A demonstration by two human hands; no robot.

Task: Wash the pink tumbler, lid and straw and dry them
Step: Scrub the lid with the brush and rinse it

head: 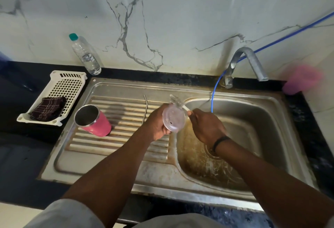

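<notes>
The pink tumbler (pixel 95 121) lies on its side on the ribbed drainboard (pixel 115 148), steel mouth facing the left rear. A metal straw (pixel 146 108) lies on the drainboard just right of it. My left hand (pixel 156 123) grips the clear round lid (pixel 173 118) at the basin's left edge. My right hand (pixel 206 125) holds the white handle of a small bristle brush (pixel 178 102), whose bristles sit against the lid's top edge.
The steel sink basin (pixel 235 137) with brown stains lies under my right hand. A tap (pixel 249 61) and blue hose (pixel 215 90) stand behind it. A white basket (pixel 72 83) holding a dark cloth (pixel 48 108), a water bottle (pixel 85 54) and a blurred pink object (pixel 301 81) stand on the black counter.
</notes>
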